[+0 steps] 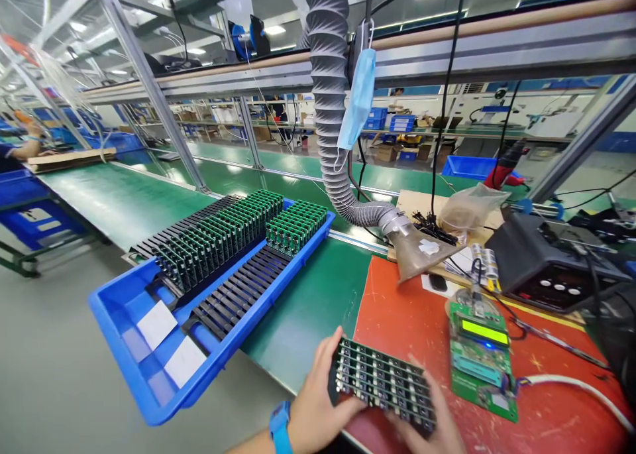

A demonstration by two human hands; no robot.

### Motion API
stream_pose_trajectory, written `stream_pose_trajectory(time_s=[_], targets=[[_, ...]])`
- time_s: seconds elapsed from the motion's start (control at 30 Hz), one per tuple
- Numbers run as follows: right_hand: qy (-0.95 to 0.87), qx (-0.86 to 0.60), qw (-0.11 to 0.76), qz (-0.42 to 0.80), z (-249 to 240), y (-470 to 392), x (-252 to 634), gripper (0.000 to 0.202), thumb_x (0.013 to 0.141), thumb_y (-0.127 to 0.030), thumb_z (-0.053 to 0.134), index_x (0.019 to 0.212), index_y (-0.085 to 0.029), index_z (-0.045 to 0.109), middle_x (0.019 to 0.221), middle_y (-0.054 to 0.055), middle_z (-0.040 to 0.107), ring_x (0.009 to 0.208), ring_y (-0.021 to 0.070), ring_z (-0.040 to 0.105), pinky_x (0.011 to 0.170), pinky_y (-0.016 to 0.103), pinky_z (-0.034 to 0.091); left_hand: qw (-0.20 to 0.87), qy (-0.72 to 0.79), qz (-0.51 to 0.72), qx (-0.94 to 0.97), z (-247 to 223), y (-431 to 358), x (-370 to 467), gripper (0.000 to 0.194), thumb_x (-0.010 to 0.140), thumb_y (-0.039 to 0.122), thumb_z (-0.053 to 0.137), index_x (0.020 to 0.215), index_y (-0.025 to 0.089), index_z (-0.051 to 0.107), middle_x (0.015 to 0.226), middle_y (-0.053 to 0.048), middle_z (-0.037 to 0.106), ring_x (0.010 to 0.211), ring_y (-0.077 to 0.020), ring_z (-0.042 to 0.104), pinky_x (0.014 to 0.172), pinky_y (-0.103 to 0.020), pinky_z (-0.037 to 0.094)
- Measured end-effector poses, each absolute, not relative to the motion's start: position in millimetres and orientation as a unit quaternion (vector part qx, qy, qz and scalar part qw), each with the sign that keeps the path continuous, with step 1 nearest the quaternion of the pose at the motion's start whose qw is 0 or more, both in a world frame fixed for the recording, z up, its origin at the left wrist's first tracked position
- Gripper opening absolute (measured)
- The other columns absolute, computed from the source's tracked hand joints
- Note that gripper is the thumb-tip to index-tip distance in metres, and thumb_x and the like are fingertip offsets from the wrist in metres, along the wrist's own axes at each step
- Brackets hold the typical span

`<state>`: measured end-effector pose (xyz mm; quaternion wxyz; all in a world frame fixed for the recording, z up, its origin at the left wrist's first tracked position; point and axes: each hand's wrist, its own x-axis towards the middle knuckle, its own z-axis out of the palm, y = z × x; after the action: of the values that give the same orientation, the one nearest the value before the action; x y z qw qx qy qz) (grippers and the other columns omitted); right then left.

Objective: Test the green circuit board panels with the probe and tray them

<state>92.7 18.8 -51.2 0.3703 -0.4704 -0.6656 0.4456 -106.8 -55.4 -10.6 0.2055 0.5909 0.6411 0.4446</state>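
A stack of dark green circuit boards [382,382] is held between my two hands above the front edge of the red mat. My left hand [318,397] grips its left end, thumb in front and fingers behind. Around the right end my right hand [440,421] is closed, partly cut off by the bottom of the picture and slightly blurred. To the right, a green test board [484,368] with a lit yellow-green display lies on the mat. Further left, a blue tray [199,391] holds black slotted racks [243,288] with rows of upright green circuit boards [213,242].
The red mat [397,308] covers the green bench. A grey extraction hose [330,109] hangs down to a funnel [417,248], with a blue face mask beside it. A black soldering station [551,262] stands at right. Another person's arm [27,146] shows far left.
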Motion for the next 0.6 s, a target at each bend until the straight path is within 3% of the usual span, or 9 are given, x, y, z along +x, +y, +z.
stream_pose_trajectory(time_s=[0.07, 0.17, 0.27, 0.33, 0.43, 0.47, 0.53, 0.6], targets=[[-0.653, -0.478, 0.373, 0.455, -46, 21, 92, 0.062, 0.079, -0.049, 0.066, 0.128, -0.017, 0.044, 0.125, 0.017, 0.062, 0.116, 0.0329, 0.061, 0.098, 0.042, 0.05, 0.172, 0.628, 0.392, 0.65, 9, -53, -118, 0.101, 0.072, 0.027, 0.082, 0.152, 0.031, 0.02, 0.148, -0.017, 0.04, 0.136, -0.0364, 0.046, 0.107, -0.056, 0.046], [-0.645, -0.464, 0.38, 0.473, -41, 23, 91, 0.058, 0.075, -0.048, 0.069, 0.12, -0.02, 0.047, 0.117, 0.013, 0.065, 0.107, 0.0302, 0.064, 0.093, 0.038, 0.052, 0.047, 0.588, 0.309, 0.746, 39, -47, -123, 0.089, 0.075, 0.035, 0.081, 0.148, 0.028, 0.031, 0.153, -0.02, 0.032, 0.141, -0.0408, 0.037, 0.108, -0.062, 0.043], [-0.654, -0.465, 0.359, 0.476, -43, 24, 92, 0.062, 0.074, -0.05, 0.07, 0.122, -0.02, 0.045, 0.118, 0.014, 0.065, 0.109, 0.0309, 0.064, 0.094, 0.04, 0.052, -0.005, 0.533, 0.216, 0.818, 52, -38, -112, 0.071, 0.081, 0.04, 0.073, 0.142, 0.019, 0.042, 0.146, -0.016, 0.047, 0.132, -0.0348, 0.048, 0.111, -0.055, 0.043], [-0.665, -0.455, 0.326, 0.495, -47, 28, 98, 0.077, 0.072, -0.052, 0.072, 0.133, -0.018, 0.04, 0.127, 0.018, 0.06, 0.118, 0.0326, 0.06, 0.099, 0.042, 0.049, -0.056, 0.535, 0.178, 0.824, 49, -34, -101, 0.058, 0.089, 0.039, 0.065, 0.138, 0.016, 0.047, 0.139, -0.012, 0.057, 0.125, -0.0301, 0.055, 0.11, -0.049, 0.046], [-0.68, -0.397, 0.293, 0.543, -47, 39, 112, 0.111, 0.061, -0.067, 0.076, 0.147, -0.015, 0.03, 0.141, 0.023, 0.05, 0.132, 0.0374, 0.048, 0.107, 0.047, 0.043, -0.147, 0.547, 0.149, 0.811, 39, -32, -92, 0.043, 0.097, 0.031, 0.052, 0.137, 0.015, 0.049, 0.14, -0.007, 0.058, 0.128, -0.0267, 0.055, 0.11, -0.044, 0.046], [-0.678, -0.366, 0.289, 0.568, -44, 45, 116, 0.114, 0.061, -0.073, 0.074, 0.149, -0.015, 0.032, 0.144, 0.023, 0.047, 0.136, 0.0382, 0.044, 0.109, 0.048, 0.04, -0.169, 0.545, 0.145, 0.808, 36, -32, -91, 0.042, 0.098, 0.03, 0.05, 0.138, 0.016, 0.049, 0.142, -0.006, 0.057, 0.129, -0.026, 0.054, 0.11, -0.043, 0.046], [-0.65, -0.327, 0.272, 0.629, -32, 56, 121, 0.093, 0.074, -0.079, 0.058, 0.143, -0.018, 0.047, 0.143, 0.02, 0.051, 0.138, 0.036, 0.042, 0.11, 0.048, 0.039, -0.203, 0.54, 0.143, 0.804, 33, -34, -91, 0.04, 0.1, 0.028, 0.048, 0.138, 0.016, 0.049, 0.143, -0.004, 0.056, 0.13, -0.0255, 0.053, 0.109, -0.042, 0.047], [-0.607, -0.338, 0.257, 0.671, -14, 67, 121, 0.07, 0.088, -0.075, 0.044, 0.128, -0.021, 0.063, 0.131, 0.016, 0.062, 0.132, 0.033, 0.049, 0.109, 0.047, 0.041, -0.231, 0.537, 0.147, 0.798, 33, -36, -92, 0.038, 0.101, 0.027, 0.046, 0.136, 0.017, 0.052, 0.142, -0.003, 0.057, 0.129, -0.0249, 0.054, 0.107, -0.041, 0.048]])
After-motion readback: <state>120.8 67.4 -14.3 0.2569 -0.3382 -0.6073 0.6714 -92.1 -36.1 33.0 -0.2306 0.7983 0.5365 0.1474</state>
